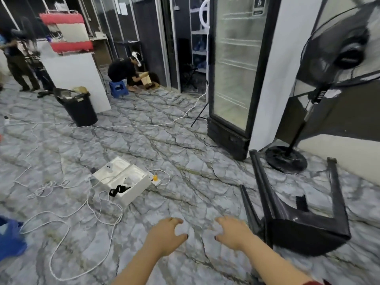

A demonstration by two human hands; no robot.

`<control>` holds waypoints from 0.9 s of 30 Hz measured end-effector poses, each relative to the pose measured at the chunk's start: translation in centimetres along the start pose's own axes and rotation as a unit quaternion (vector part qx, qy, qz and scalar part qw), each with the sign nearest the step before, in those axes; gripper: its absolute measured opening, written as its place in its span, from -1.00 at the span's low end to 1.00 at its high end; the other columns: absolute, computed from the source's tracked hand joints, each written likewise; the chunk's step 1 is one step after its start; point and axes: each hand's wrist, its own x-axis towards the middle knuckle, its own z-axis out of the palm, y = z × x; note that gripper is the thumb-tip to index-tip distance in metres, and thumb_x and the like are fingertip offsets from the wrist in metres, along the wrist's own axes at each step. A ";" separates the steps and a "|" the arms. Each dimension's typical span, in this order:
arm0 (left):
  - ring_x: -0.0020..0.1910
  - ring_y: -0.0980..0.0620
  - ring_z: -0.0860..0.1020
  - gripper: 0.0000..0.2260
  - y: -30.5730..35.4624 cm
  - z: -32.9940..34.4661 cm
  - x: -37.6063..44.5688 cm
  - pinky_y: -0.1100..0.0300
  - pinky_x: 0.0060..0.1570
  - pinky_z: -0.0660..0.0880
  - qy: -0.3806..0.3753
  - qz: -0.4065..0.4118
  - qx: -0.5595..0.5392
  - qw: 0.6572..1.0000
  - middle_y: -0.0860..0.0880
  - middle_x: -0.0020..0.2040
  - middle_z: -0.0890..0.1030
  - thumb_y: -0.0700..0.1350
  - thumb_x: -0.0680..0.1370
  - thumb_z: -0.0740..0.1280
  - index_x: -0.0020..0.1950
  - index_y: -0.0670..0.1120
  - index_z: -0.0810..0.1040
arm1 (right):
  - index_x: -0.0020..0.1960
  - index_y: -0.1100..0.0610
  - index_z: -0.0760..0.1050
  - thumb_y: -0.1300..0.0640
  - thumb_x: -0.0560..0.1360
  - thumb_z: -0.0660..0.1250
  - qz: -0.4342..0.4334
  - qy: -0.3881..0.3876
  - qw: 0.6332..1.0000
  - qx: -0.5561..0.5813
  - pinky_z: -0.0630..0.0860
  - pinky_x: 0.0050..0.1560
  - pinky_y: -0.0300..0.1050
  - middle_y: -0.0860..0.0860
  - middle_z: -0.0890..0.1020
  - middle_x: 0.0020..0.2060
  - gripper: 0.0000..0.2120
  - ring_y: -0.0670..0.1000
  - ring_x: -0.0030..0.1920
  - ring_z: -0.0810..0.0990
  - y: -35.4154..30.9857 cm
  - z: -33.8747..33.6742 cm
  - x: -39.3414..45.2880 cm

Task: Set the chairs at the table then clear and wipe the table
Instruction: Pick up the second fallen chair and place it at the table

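- Step in hand, as I judge it: fetching a chair; setting it at the worktop is not yet done, and no worktop is in view.
- The black plastic chair [298, 219] lies tipped over on the floor, legs up, just right of the right hand [232, 231].
- The left hand [164, 235] and right hand both hover empty, fingers spread, grasping nothing.
- Next move likely calls for 2 hands gripping the chair and righting it.
- The chair's backrest is hidden; motion blur softens its edges.

Even, shadowless indoor light; soft, blurry picture, with wide-angle bending at the edges
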 end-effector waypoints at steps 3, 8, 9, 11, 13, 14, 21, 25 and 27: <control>0.38 0.02 0.29 -0.51 -0.1 -2.0 3.8 0.14 0.31 0.28 -0.026 0.062 0.027 0.997 0.01 0.43 0.31 0.15 0.53 0.22 0.41 0.03 0.28 | 0.45 0.05 0.16 -0.12 0.51 0.17 0.039 0.013 0.999 0.035 0.26 0.37 0.09 0.07 0.30 0.42 -0.43 0.14 0.40 0.27 -0.3 -1.3 1.8; 0.41 0.01 0.27 -0.51 2.3 -3.2 9.9 0.15 0.31 0.29 -0.072 0.138 0.074 0.985 0.01 0.46 0.29 0.18 0.53 0.21 0.42 0.05 0.28 | 0.44 0.02 0.19 -0.11 0.50 0.19 0.096 0.039 0.991 0.084 0.26 0.36 0.07 0.08 0.31 0.41 -0.45 0.13 0.40 0.26 1.2 -3.0 3.8; 0.40 -0.01 0.27 -0.51 3.0 -3.4 11.2 0.14 0.31 0.29 -0.083 0.152 0.076 0.982 0.00 0.45 0.29 0.17 0.53 0.21 0.42 0.05 0.28 | 0.44 0.04 0.19 -0.10 0.50 0.19 0.107 0.044 0.989 0.088 0.26 0.36 0.07 0.08 0.31 0.41 -0.45 0.13 0.40 0.27 1.8 -3.5 4.2; 0.39 -0.01 0.28 -0.51 4.5 -3.4 13.7 0.15 0.29 0.29 -0.096 0.172 0.079 0.977 -0.01 0.44 0.29 0.16 0.54 0.21 0.43 0.04 0.27 | 0.44 0.07 0.18 -0.09 0.52 0.18 0.132 0.046 0.986 0.094 0.23 0.37 0.09 0.09 0.30 0.41 -0.45 0.14 0.40 0.26 3.2 -4.4 5.0; 0.38 0.01 0.30 -0.52 6.3 -3.5 16.4 0.14 0.28 0.31 -0.101 0.192 0.086 0.972 0.00 0.42 0.32 0.16 0.53 0.22 0.41 0.06 0.28 | 0.42 0.07 0.19 -0.08 0.52 0.19 0.156 0.052 0.980 0.107 0.22 0.36 0.12 0.08 0.31 0.40 -0.47 0.15 0.39 0.27 5.1 -5.5 5.9; 0.37 0.01 0.30 -0.53 7.3 -3.6 17.7 0.14 0.28 0.32 -0.105 0.200 0.089 0.970 0.01 0.41 0.33 0.17 0.52 0.22 0.40 0.08 0.28 | 0.42 0.07 0.20 -0.08 0.51 0.19 0.167 0.057 0.978 0.113 0.23 0.36 0.14 0.08 0.32 0.39 -0.47 0.15 0.38 0.27 6.1 -6.1 6.3; 0.35 0.00 0.33 -0.49 15.5 -4.7 26.2 0.07 0.30 0.34 -0.159 0.261 0.144 0.941 0.01 0.41 0.34 0.20 0.49 0.22 0.40 0.07 0.29 | 0.48 0.01 0.09 -0.09 0.53 0.18 0.228 0.079 0.957 0.163 0.18 0.41 0.18 0.06 0.23 0.46 -0.42 0.15 0.44 0.19 13.4 -10.5 8.2; 0.34 -0.01 0.35 -0.52 20.4 -3.5 28.7 0.13 0.28 0.34 -0.173 0.315 0.173 0.917 -0.01 0.40 0.35 0.16 0.52 0.22 0.41 0.07 0.30 | 0.48 0.01 0.10 -0.08 0.53 0.19 0.276 0.110 0.937 0.185 0.20 0.39 0.18 0.06 0.27 0.44 -0.42 0.15 0.42 0.23 16.4 -11.5 7.6; 0.33 0.00 0.36 -0.53 22.7 -2.7 29.4 0.10 0.28 0.34 -0.182 0.345 0.187 0.902 0.01 0.37 0.38 0.17 0.50 0.22 0.38 0.08 0.33 | 0.46 0.02 0.13 -0.10 0.51 0.21 0.308 0.127 0.922 0.198 0.21 0.39 0.17 0.06 0.30 0.42 -0.42 0.15 0.41 0.24 17.6 -11.4 6.8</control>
